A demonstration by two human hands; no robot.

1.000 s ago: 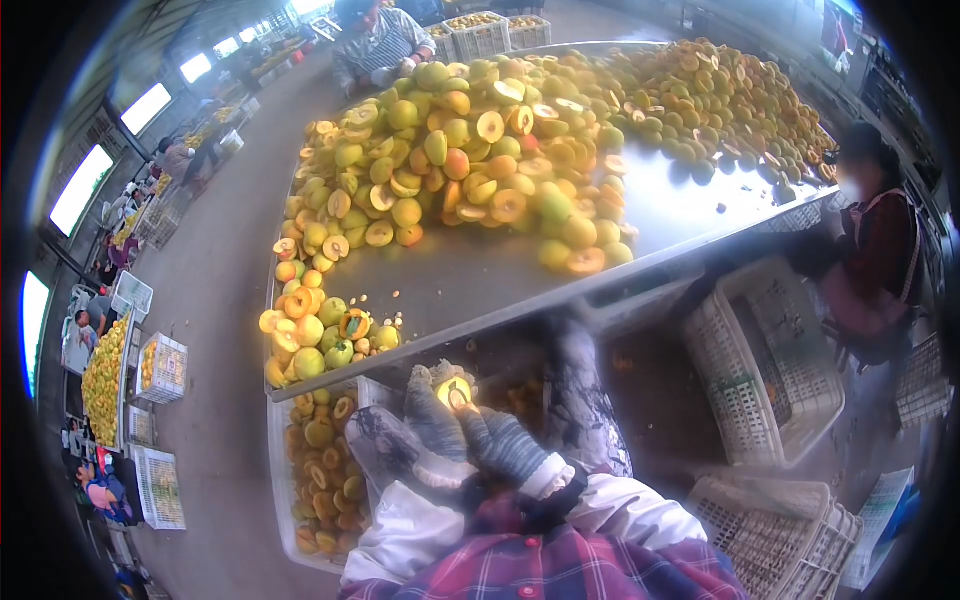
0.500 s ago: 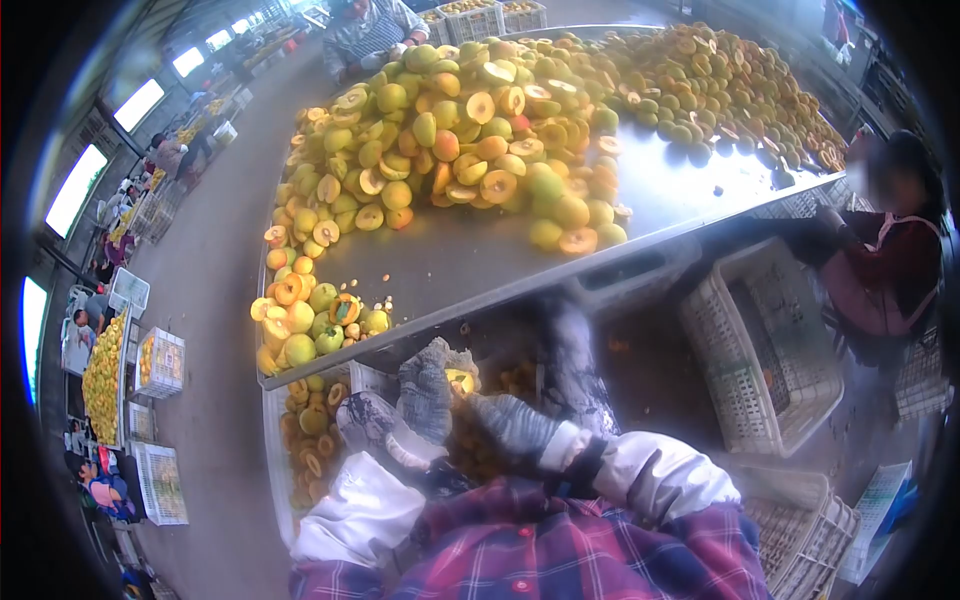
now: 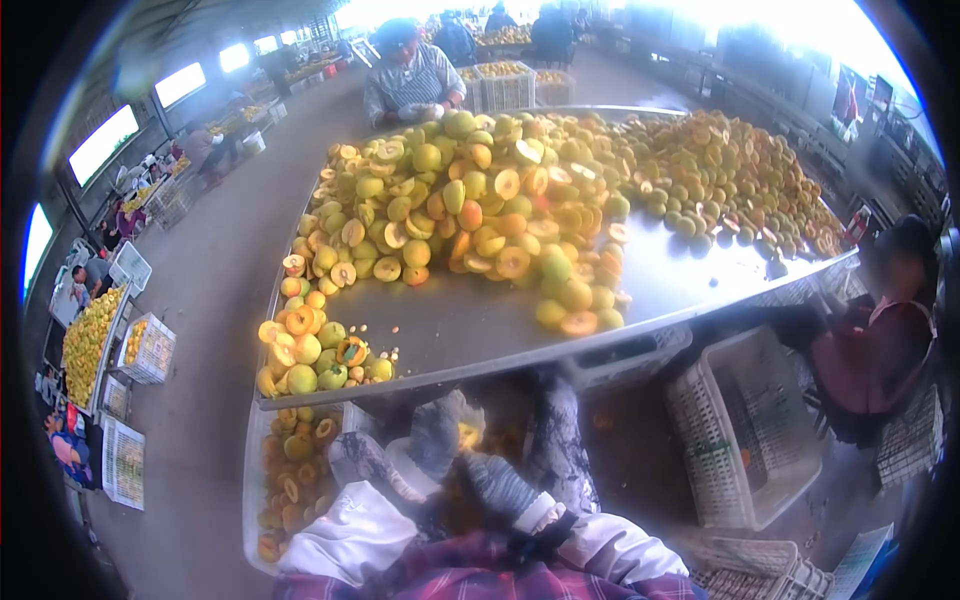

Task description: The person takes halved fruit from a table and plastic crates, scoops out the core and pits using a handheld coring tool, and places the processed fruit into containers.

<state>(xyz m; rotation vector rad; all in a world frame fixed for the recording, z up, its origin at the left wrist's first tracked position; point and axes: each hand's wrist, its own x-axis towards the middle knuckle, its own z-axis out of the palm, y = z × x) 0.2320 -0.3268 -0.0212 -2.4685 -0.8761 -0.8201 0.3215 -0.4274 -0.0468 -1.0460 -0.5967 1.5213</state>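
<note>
My left hand, in a grey knit glove, is closed around a yellow peach piece below the table edge. My right hand, also gloved, is just beside it, its fingers together and turned toward the fruit. What the right fingers hold, if anything, is hidden. Under my left forearm stands a white crate with cut peaches in it. Above my hands, the metal table bears a heap of whole and halved yellow-green peaches. A split peach and several loose pits lie near its front left corner.
A large white crate stands tilted at right, near a seated person. Another person works across the table. A second peach pile covers the back right. More crates stand at lower right.
The camera view has tilted up, so the table and heap sit lower in the picture. My hands stay close together below the table edge, the peach piece still in the left.
</note>
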